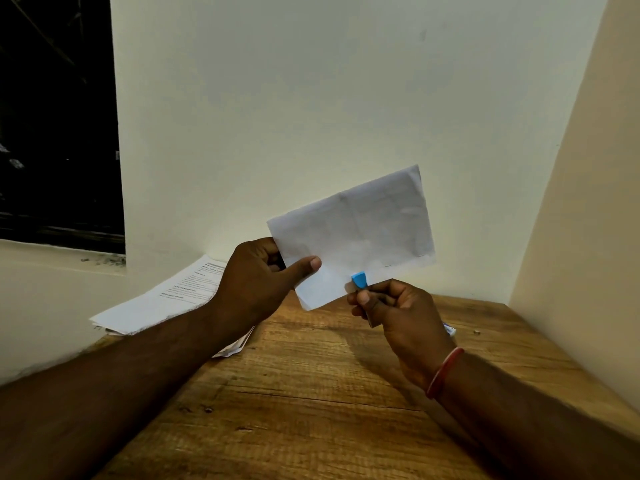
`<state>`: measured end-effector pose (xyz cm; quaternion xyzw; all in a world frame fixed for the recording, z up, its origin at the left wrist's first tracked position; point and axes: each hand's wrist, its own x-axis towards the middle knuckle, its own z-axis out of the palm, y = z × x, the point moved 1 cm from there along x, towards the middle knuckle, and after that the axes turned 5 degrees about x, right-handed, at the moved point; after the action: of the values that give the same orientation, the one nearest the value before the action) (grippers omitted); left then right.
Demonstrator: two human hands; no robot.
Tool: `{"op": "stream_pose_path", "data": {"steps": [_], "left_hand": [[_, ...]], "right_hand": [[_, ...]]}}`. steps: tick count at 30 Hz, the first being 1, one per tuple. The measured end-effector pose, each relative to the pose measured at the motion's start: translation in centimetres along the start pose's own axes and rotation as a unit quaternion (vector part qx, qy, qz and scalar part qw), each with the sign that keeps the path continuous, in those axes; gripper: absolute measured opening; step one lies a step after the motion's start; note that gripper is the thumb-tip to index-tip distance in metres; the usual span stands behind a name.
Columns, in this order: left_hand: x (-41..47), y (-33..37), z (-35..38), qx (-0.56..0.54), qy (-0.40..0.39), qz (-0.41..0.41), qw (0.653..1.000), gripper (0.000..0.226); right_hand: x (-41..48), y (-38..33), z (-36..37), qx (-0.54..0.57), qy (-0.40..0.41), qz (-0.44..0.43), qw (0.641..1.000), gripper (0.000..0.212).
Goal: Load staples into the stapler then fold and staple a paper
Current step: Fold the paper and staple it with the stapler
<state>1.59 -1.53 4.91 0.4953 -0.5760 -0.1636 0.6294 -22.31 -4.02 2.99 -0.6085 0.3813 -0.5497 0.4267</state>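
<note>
The folded paper [356, 233] is hanging in the air above the bench [311, 393], tilted with its right end higher, between the two hands. The left hand [258, 282] is pinching its lower left corner, with the thumb lying across the front and the fingers curled behind. The right hand [398, 313] is gripping the stapler [359, 280] just below the paper's bottom edge, fingers curled round the grey body. The blue tip is overlapping that edge, but I cannot tell whether the edge is sitting inside the stapler. Both forearms are reaching in from the bottom corners, and a red band [445, 372] is circling the right wrist. The wooden bench is standing in a corner of pale wall [311, 98]. Printed sheets [166, 299] are lying at its far left, and a dark window [52, 116] is showing at upper left.
</note>
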Motion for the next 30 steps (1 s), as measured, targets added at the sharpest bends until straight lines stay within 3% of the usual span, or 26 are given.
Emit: {"op": "stream_pose_path", "data": {"steps": [6, 11, 15, 18, 21, 25, 28, 30], "left_hand": [[0.0, 0.3, 0.1, -0.002, 0.001, -0.004, 1.0, 0.039], [0.7, -0.2, -0.4, -0.003, 0.015, -0.02, 1.0, 0.032], [1.2, -0.4, -0.9, -0.046, 0.03, -0.051, 0.997, 0.028], [1.3, -0.6, -1.1, -0.095, 0.01, -0.085, 0.992, 0.04], [1.4, -1.0, -1.0, -0.122, -0.011, -0.113, 0.986, 0.046], [1.3, -1.1, -0.6, -0.137, -0.028, -0.128, 0.982, 0.048], [0.9, -1.0, -0.2, -0.144, -0.041, -0.128, 0.98, 0.047], [0.6, -0.9, 0.1, -0.139, -0.048, -0.125, 0.981, 0.049]], "right_hand": [[0.0, -0.1, 0.0, 0.014, 0.001, 0.008, 1.0, 0.008], [0.1, 0.1, -0.2, 0.079, -0.062, 0.022, 0.995, 0.032], [0.0, 0.5, -0.7, -0.124, -0.12, 0.011, 0.985, 0.019], [-0.5, 0.4, -0.5, -0.308, -0.16, 0.003, 0.938, 0.018], [-0.6, 0.2, -0.4, -0.356, -0.178, 0.017, 0.917, 0.025], [-1.0, 0.0, -0.5, -0.288, -0.148, 0.032, 0.946, 0.03], [-0.6, -0.6, -0.4, -0.08, -0.092, 0.05, 0.991, 0.027], [-0.1, -0.9, -0.3, 0.088, -0.055, 0.087, 0.991, 0.032]]}}
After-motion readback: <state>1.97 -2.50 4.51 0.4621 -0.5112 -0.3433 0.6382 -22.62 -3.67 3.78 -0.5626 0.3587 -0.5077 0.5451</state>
